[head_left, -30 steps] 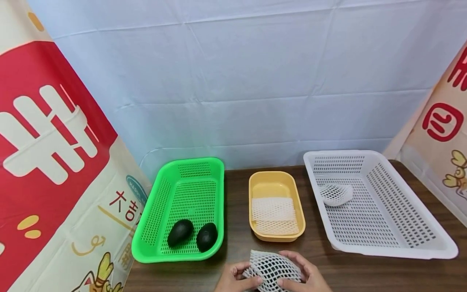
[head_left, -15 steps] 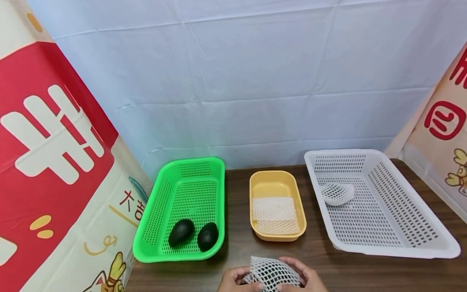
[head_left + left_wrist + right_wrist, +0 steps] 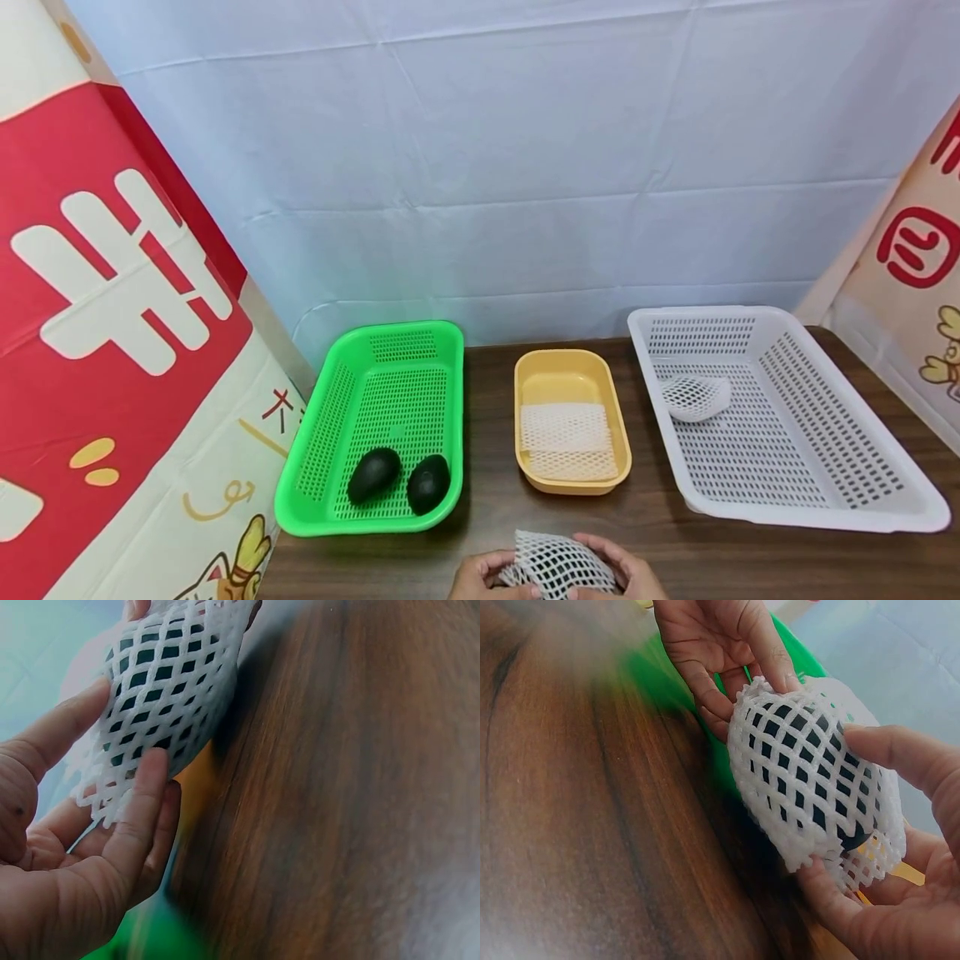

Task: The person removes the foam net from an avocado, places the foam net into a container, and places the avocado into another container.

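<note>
A white foam net sleeve (image 3: 562, 565) sits round a dark avocado (image 3: 810, 761), whose skin shows through the mesh. My left hand (image 3: 486, 577) pinches one end of the sleeve between thumb and fingers, while my right hand (image 3: 628, 573) holds the other end. In the right wrist view the dark fruit shows at the sleeve's open edge near my right fingers. Both hands are low in the head view, over the table's front, partly cut off by the frame.
Two dark avocados (image 3: 374, 476) lie in a green basket (image 3: 287, 508) at left. A yellow tray (image 3: 555, 367) in the middle holds flat foam nets (image 3: 566, 429). At right, a white basket (image 3: 862, 518) contains a net-covered item (image 3: 696, 398). A pale cloth hangs behind.
Both hands and the netted avocado have moved slightly down in the head view, toward the front. The grip looks the same, and the baskets keep their places.
</note>
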`<state>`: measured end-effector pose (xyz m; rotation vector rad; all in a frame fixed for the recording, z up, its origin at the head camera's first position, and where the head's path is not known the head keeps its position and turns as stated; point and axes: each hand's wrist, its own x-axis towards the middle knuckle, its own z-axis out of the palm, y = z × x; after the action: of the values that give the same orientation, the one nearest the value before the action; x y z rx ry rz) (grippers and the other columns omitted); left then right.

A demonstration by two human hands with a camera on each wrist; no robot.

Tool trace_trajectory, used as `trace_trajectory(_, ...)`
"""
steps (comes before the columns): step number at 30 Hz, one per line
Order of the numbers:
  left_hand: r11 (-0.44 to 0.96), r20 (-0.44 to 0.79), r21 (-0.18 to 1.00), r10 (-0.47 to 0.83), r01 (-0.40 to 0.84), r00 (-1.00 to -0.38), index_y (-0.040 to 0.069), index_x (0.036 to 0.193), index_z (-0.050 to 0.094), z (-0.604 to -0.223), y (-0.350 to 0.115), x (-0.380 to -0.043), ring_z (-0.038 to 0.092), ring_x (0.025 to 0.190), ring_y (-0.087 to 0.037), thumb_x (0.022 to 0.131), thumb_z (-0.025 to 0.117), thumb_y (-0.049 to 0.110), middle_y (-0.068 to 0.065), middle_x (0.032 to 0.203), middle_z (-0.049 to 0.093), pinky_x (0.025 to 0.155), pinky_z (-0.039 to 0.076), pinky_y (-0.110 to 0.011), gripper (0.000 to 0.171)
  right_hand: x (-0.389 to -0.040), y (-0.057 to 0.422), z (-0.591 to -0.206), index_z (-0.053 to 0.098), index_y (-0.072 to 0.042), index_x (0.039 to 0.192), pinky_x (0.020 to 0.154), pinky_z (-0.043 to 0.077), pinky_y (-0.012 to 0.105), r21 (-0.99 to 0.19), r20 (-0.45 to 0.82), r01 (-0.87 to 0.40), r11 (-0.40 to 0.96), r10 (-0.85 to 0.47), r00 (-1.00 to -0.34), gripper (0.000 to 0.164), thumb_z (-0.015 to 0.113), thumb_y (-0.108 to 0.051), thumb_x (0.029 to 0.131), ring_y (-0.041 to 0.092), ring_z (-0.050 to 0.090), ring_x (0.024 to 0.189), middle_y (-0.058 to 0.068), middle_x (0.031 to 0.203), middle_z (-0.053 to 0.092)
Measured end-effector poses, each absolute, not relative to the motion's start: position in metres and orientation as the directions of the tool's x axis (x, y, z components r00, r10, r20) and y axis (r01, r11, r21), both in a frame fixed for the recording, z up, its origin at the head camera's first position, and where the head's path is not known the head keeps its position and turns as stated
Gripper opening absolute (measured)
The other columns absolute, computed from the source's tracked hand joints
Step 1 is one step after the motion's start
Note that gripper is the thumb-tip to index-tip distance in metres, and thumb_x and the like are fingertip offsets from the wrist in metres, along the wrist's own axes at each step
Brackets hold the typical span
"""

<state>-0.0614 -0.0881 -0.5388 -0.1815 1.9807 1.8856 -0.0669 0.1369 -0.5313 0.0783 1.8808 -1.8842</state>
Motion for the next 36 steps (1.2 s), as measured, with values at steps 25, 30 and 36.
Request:
trace_trajectory(25, 0.044, -0.164, 0.987, 0.279, -0.158, -0.946, -0.006, 0.095, 0.064, -0.546, -0.107, -0.066, 0.062, 0.076, -0.016, 0.076, 0.067, 0.001, -0.012, 0.086, 0.065, 0.065, 0.049, -0.021, 0.021, -0.071, 0.140, -0.540, 0.046, 0.004, 0.126, 0.077, 0.044, 0.036, -0.928, -0.373, 0.358, 0.106, -0.282, -0.884, 0.071, 0.075, -0.028, 0.070, 0.022, 0.053, 0.099, 0.013, 0.115, 0.054)
trace_trajectory(30, 0.008, -0.182, 0.982, 0.320, -0.189, -0.930, -0.012, 0.102, 0.059, -0.542, -0.100, -0.066, 0.061, 0.087, -0.026, 0.070, 0.069, -0.008, -0.019, 0.098, 0.061, 0.072, 0.049, -0.030, 0.034, -0.071, 0.140, -0.540, 0.046, 0.003, 0.126, 0.077, 0.044, 0.033, -0.936, -0.351, 0.337, 0.099, -0.297, -0.888, 0.069, 0.075, -0.027, 0.071, 0.021, 0.053, 0.099, 0.013, 0.116, 0.053)
trace_trajectory(36, 0.177, -0.216, 0.970, 0.295, -0.169, -0.931, -0.009, 0.096, 0.059, -0.542, -0.090, -0.070, 0.060, 0.089, -0.026, 0.065, 0.069, -0.014, -0.016, 0.097, 0.062, 0.074, 0.048, -0.033, 0.033, -0.071, 0.137, -0.541, 0.046, 0.001, 0.126, 0.076, 0.043, 0.032, -0.938, -0.340, 0.342, 0.050, -0.322, -0.884, 0.064, 0.073, -0.023, 0.074, 0.020, 0.053, 0.097, 0.012, 0.115, 0.054)
